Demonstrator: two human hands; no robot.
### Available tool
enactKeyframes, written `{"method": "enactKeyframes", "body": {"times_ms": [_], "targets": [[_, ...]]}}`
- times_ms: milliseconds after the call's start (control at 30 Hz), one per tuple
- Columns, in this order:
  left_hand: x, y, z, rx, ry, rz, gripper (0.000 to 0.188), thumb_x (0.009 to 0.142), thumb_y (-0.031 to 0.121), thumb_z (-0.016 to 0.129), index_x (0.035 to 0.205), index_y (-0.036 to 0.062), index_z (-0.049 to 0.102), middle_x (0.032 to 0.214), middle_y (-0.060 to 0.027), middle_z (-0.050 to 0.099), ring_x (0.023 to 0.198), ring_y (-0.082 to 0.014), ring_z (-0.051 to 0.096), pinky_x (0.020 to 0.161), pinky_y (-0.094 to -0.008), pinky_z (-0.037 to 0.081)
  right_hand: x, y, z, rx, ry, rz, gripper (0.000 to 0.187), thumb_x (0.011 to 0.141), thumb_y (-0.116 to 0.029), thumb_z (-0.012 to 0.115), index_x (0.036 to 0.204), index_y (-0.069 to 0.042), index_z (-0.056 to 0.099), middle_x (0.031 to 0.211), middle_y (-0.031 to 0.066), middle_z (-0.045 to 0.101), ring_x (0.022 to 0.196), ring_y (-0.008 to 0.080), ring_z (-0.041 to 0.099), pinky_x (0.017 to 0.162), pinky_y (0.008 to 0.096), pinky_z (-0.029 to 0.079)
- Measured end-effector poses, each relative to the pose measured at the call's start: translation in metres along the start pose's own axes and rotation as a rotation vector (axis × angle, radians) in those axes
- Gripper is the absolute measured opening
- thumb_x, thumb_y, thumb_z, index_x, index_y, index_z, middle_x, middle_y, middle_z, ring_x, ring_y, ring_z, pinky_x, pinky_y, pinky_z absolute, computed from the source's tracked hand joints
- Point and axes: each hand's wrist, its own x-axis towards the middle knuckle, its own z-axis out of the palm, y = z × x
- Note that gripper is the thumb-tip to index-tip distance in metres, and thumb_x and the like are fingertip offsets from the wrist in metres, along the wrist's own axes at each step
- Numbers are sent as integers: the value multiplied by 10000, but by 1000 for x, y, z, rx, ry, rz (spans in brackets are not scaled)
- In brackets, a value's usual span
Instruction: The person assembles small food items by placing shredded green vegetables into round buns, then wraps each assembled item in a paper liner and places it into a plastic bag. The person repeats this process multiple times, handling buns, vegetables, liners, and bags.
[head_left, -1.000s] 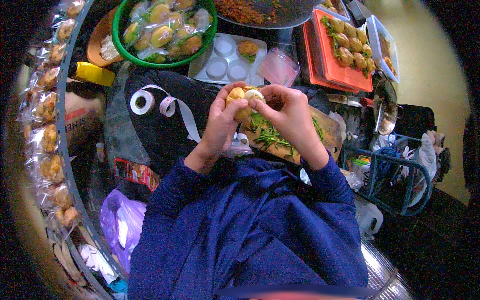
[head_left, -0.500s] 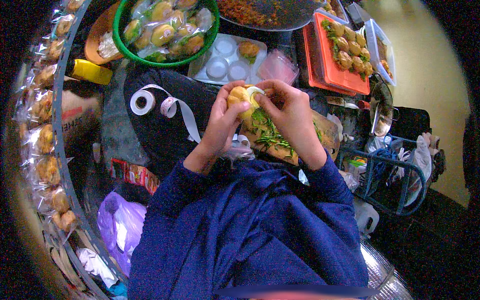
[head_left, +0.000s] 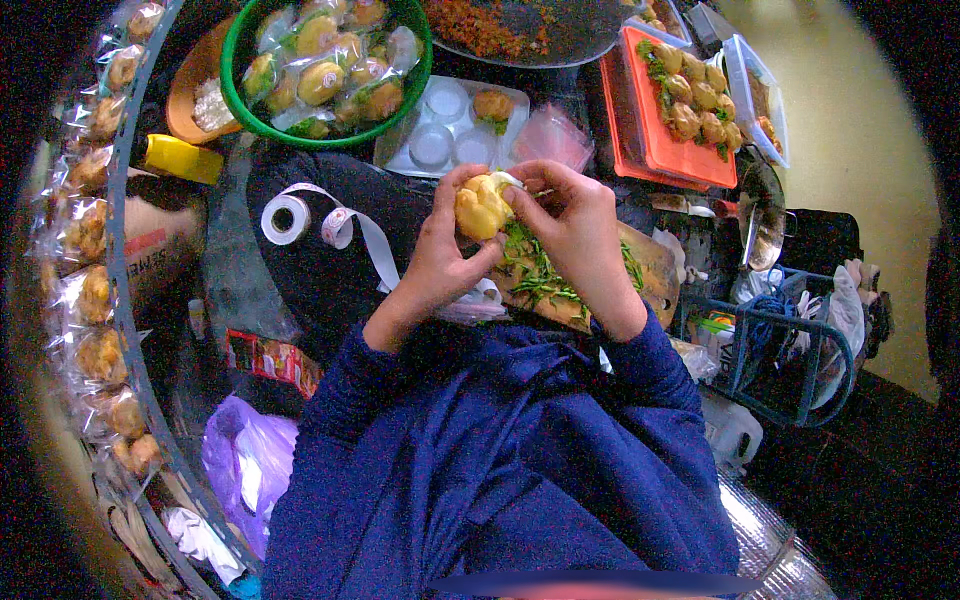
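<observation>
Between my hands is a golden-yellow bun (head_left: 482,207), round and lumpy, with a white bit showing at its upper right. My left hand (head_left: 445,235) is curled round its left side, fingertips on top and thumb below. My right hand (head_left: 572,215) pinches at the upper right edge, thumb and forefinger on the white bit; whether that is filling or something else I cannot make out. Below them, chopped green leaves (head_left: 545,270) lie on a wooden board (head_left: 655,270). Just beyond my hands, a white tray (head_left: 400,150) holds several small cups and one filled bun.
A green basket (head_left: 226,75) of wrapped buns stands at the far left, a large pan (head_left: 560,52) at the back. Filled buns sit on an orange lid (head_left: 650,135) at the right. A label roll (head_left: 286,219) trails its strip near my left hand. Wrapped buns (head_left: 95,295) line the left edge.
The bun has turned, showing more of its yellow side and less of the white. My left thumb has slid down off its front to underneath. My right hand still pinches the upper edge.
</observation>
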Motion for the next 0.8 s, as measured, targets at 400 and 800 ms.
{"method": "enactKeyframes", "body": {"times_ms": [400, 800], "targets": [[4, -4, 6, -82, 47, 12, 674, 777, 57, 632, 1338, 89, 258, 1204, -158, 485, 1111, -231, 517, 956, -357, 420, 7, -4, 1, -12, -35, 60, 169, 794, -99, 689, 930, 0, 670, 745, 34, 651, 696, 78, 608, 624, 237, 506], [4, 5, 3, 60, 53, -6, 675, 759, 45, 629, 1332, 73, 274, 1193, -166, 484, 1106, -247, 521, 957, -359, 422, 8, 6, -1, -13, -33, -55, 132, 840, -80, 644, 943, -7, 681, 785, 47, 668, 708, 71, 602, 641, 238, 493]]}}
